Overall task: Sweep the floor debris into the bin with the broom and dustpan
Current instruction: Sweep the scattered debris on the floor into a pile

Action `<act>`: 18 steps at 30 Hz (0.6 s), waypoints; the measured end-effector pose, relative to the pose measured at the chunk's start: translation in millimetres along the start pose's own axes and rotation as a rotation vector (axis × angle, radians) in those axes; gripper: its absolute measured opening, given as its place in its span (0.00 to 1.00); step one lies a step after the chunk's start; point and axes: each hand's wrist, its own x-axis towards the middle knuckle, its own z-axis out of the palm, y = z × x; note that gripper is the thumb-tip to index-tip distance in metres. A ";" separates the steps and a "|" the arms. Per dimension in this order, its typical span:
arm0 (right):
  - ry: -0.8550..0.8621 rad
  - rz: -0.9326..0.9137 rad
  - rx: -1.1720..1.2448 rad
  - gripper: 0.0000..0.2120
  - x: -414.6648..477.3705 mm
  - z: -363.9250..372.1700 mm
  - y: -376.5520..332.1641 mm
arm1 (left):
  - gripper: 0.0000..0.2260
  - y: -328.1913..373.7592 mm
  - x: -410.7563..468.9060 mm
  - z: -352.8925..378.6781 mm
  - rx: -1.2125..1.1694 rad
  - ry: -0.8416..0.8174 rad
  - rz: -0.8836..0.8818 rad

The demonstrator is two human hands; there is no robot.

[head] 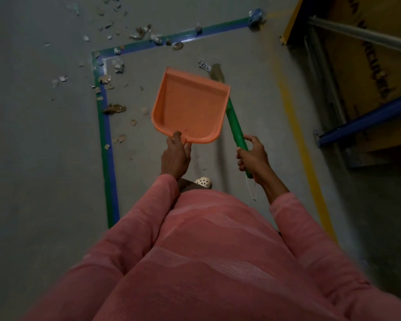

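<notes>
Dull grey concrete floor [33, 135], smooth and matte, fills the left; torn, flaky debris [139, 33] of pale paper and crumpled foil-like scraps lies strewn across its far part, thickest along a taped border [104, 126]; that border is a flat two-tone strip, green outside and blue inside, bent in a sharp right angle; a brown crinkled scrap [114, 108] lies on it, and smaller chips lie just inside; a crushed blue wad [256, 17] sits at the strip's far right end.

The left hand [175, 156] clasps the rear of the dustpan [190, 107], fingers curled round its stub handle, which they hide; the pan is smooth orange plastic, a shallow scoop with rounded back corners and a straight front lip, mouth pointing away, held over the area inside the tape.

Below it a cream perforated shoe [203, 182] peeks out above soft, ribbed pink fabric [195, 251].

The broom [235, 126] runs up beside the pan's right edge; its handle is a glossy green tube, its tan bristles [217, 71] blurred beyond the lip, near a printed scrap; the right hand [252, 158] is wrapped tight round the handle's lower end, where a thin white cord [252, 191] dangles; the two hands are apart.

A painted yellow line [296, 126] follows; then a metal rack with a blue beam [368, 119].
</notes>
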 end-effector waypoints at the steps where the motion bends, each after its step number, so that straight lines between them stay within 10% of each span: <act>1: 0.002 -0.001 0.000 0.22 0.4 -0.3 -1.1 | 0.17 1.1 2.4 -2.7 0.010 0.021 0.004; 18: 0.001 -0.013 -0.003 0.22 2.0 8.0 -12.2 | 0.20 -0.9 11.6 -15.0 -0.086 0.099 0.023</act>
